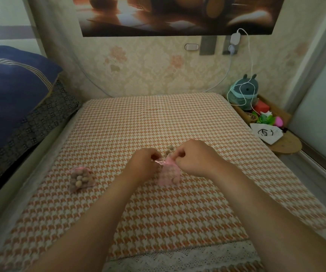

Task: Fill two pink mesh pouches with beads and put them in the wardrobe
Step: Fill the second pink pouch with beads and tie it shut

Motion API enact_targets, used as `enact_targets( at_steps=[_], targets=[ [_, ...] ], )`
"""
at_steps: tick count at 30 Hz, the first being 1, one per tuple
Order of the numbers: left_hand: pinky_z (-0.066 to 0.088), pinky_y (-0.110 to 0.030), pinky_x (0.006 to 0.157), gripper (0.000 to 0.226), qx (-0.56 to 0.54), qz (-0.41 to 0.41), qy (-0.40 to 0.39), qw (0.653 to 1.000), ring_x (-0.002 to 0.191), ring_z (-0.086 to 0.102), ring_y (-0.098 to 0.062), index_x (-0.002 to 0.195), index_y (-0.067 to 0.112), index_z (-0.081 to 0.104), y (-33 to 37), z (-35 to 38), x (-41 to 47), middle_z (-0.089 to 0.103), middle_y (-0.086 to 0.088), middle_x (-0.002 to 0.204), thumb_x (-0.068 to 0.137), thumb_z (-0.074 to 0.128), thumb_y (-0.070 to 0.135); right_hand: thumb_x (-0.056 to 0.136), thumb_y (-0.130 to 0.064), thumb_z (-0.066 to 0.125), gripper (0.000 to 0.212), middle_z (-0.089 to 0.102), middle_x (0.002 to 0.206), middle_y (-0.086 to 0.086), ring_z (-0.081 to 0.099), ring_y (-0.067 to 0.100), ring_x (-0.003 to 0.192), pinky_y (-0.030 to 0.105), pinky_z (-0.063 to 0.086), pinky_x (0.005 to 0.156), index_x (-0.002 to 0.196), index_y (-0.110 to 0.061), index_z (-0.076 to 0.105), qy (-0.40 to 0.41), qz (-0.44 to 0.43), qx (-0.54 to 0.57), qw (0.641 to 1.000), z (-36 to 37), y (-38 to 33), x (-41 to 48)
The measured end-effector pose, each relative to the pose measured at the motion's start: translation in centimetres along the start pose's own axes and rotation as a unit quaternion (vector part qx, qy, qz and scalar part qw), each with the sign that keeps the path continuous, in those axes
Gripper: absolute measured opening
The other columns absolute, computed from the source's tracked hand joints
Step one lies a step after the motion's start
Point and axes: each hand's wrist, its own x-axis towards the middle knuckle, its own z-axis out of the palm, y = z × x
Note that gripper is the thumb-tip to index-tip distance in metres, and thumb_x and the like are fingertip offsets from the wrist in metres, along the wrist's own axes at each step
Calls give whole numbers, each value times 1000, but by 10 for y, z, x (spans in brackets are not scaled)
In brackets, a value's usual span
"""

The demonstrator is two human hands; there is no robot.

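Note:
A pink mesh pouch (169,175) stands on the houndstooth cloth (158,213) in the middle, with beads showing at its bottom. My left hand (141,165) pinches its drawstring at the left of the neck. My right hand (195,159) pinches the top of the pouch from the right. A second pink mesh pouch (80,179), filled with tan beads, lies on the cloth to the left, apart from both hands. A few loose beads (169,151) lie just behind my hands.
A blue pillow (11,91) and dark patterned bedding lie at the left. At the right, a wooden tray (272,112) holds a teal plush toy (241,93) and small items, with a white bag (266,133) beside it. White cables hang from wall sockets.

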Motion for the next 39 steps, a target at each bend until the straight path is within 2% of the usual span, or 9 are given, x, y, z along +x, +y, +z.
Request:
enact_targets(
  at_steps=[5,9,13,18,22,28,33,36,39],
  targets=[
    [48,-17,65,10,-145,21,114,983,74,60,-5,102,24,66,33,-30,-6,66,11,92,93,66,27,92,-21,55,29,64,71,-18,57,4,59,26,47,58,103,-31,81,-10,-5,-25,1000,-1,-8,-1],
    [52,-22,71,3,-128,60,21,990,82,64,-8,93,28,68,46,-39,-21,68,12,87,90,69,26,93,-25,52,28,73,82,-5,66,18,69,37,58,67,99,-27,79,-13,2,-27,1000,0,-9,-1],
    [47,-19,69,8,-49,67,-11,996,87,60,-3,86,37,66,45,-36,-29,61,18,94,90,70,31,93,-22,54,24,67,72,2,62,24,67,34,46,58,80,-24,74,-12,7,-13,1000,3,-8,-1],
    [59,-35,75,7,-22,9,-50,998,81,66,-7,91,37,73,41,-38,-28,71,14,90,89,67,35,93,-18,54,28,70,72,-5,56,13,57,31,46,55,101,-28,79,-14,4,9,1000,4,-7,-2],
    [61,-39,70,20,2,0,-55,998,74,70,-12,97,31,77,41,-44,-30,74,8,83,88,60,25,93,-21,54,28,76,110,-4,72,18,94,43,60,86,102,-31,78,-13,-13,47,999,8,-5,0],
    [61,-37,66,19,3,-28,-1,1000,69,70,-17,81,21,79,34,-61,-31,75,2,77,89,63,19,101,-23,54,22,74,100,-13,66,15,66,33,53,58,104,-31,74,70,-3,114,991,13,6,16],
    [60,-27,62,20,5,-34,14,999,73,69,-12,88,27,78,21,-72,-30,70,16,84,91,62,16,100,-19,59,21,70,118,-12,65,10,104,32,55,87,109,-29,75,59,11,28,998,27,22,26],
    [52,-15,58,21,0,-29,18,999,77,66,-4,89,24,78,17,-72,-31,72,12,94,92,60,13,98,-21,61,20,68,113,-12,63,12,101,31,52,81,110,-31,74,44,21,-28,998,36,25,32],
    [60,-30,61,27,-1,-35,8,999,73,69,-15,84,26,76,15,-70,-32,74,7,87,91,57,10,93,-22,65,16,68,105,-13,62,11,92,30,50,71,99,-35,71,36,18,-57,998,43,24,38]
  ],
)
